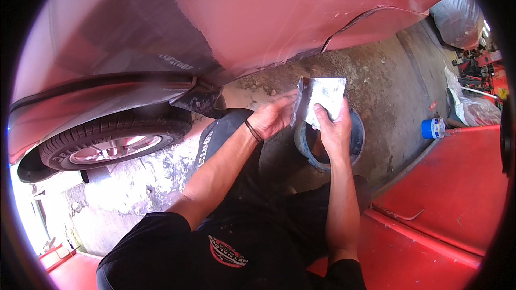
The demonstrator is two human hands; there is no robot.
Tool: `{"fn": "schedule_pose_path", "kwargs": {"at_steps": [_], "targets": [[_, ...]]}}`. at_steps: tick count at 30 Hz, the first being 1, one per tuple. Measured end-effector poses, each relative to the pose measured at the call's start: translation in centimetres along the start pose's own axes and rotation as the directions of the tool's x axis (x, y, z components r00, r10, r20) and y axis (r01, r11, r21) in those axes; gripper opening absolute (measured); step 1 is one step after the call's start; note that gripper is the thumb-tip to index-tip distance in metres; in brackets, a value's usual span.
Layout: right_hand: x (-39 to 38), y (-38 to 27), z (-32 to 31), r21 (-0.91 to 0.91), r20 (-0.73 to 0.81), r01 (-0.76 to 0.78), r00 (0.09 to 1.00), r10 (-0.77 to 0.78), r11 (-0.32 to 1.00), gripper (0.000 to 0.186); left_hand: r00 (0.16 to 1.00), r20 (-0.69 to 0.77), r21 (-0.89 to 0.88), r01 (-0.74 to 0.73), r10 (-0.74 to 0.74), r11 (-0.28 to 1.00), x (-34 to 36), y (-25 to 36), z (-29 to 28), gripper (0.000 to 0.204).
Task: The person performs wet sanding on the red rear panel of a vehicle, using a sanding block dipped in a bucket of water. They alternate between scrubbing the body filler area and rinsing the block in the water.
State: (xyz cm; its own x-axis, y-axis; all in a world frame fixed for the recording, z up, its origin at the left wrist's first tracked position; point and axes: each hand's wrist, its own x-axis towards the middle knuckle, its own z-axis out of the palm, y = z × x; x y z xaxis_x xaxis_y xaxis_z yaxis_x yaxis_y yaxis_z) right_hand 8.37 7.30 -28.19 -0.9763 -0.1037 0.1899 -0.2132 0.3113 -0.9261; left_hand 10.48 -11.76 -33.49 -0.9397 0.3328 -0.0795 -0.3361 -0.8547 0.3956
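Note:
My right hand (334,129) grips a flat, silvery-white rectangular sheet (328,92), its thumb pressed on the near face. Along the sheet's left side runs a dark, bent edge with a crinkled strip. My left hand (273,116) is beside that edge, fingers stretched out toward it. Its fingertips are partly hidden, so I cannot tell whether they touch the strip. Below the sheet stands a blue-grey round bucket (359,142) on the floor, its inside partly covered by my right hand.
A car body panel (258,16), patched pink and grey, spans the top. Its wheel (115,139) is at left, a dark mud flap (198,99) beside it. Red panels (446,193) lie at lower right, near a blue container (431,128). Plastic sheeting (470,102) lies at far right.

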Motion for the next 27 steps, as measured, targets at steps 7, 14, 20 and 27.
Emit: {"fn": "schedule_pose_path", "kwargs": {"at_steps": [7,14,20,27], "targets": [[0.0,0.3,1.1,0.070,0.070,-0.041,0.997,0.036,0.997,0.033,0.999,0.050,0.040,0.007,-0.009,0.999,0.0,-0.4,-0.2,0.045],[-0.4,1.0,1.5,0.459,0.139,-0.237,0.971,0.195,0.856,0.036,0.999,0.005,0.200,-0.050,0.050,0.979,-0.6,-0.7,0.9,0.041],[0.1,-3.1,0.8,0.535,-0.048,-0.137,0.980,0.192,0.833,0.053,0.983,0.132,0.429,-0.176,0.131,0.886,0.4,0.4,5.1,0.057],[2.3,-7.3,-6.1,0.572,0.190,-0.328,0.945,0.268,0.752,0.031,0.959,0.272,0.656,-0.124,-0.080,0.744,1.6,2.5,10.9,0.085]]}}
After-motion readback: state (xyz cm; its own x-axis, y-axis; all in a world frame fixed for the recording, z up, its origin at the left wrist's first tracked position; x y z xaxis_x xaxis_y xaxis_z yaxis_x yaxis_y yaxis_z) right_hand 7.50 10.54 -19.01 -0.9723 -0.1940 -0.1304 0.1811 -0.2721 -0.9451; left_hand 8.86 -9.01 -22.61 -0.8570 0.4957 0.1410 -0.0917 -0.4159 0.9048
